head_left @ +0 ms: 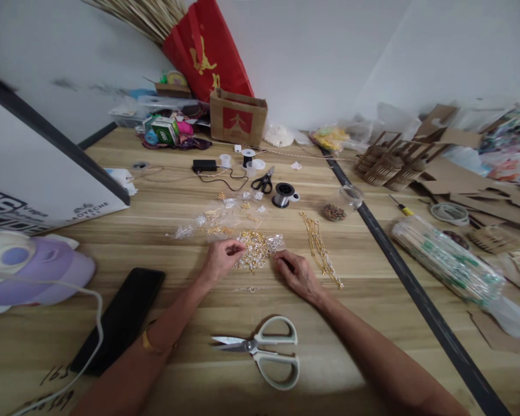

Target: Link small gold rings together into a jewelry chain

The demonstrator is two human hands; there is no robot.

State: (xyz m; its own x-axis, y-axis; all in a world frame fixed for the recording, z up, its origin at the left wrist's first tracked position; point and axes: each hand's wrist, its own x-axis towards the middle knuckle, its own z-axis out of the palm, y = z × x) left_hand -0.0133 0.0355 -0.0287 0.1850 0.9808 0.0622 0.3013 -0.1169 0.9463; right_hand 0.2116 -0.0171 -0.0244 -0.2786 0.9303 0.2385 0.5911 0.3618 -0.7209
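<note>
A loose pile of gold and silver beads point(252, 254) lies on the wooden table in front of me. At its left edge rests my left hand point(221, 260), thumb and fingers pinched together; anything between them is too small to make out. To the right of the pile, my right hand point(298, 274) has its fingers curled and closed beside a small clear bag of rings point(276, 241), its fingertips partly hidden. Below the pile lies a short silver chain point(252, 289). Several gold chains point(316, 245) are stretched out beyond my right hand.
Nearest me lie open white-handled scissors point(260, 351). A black phone point(121, 318) and a purple device point(39, 268) sit left. Farther back are small bags of findings point(225, 216), a wire spool point(283, 195), black scissors point(264, 181) and a bead jar point(342, 203). Wrapped sticks point(446, 260) lie right.
</note>
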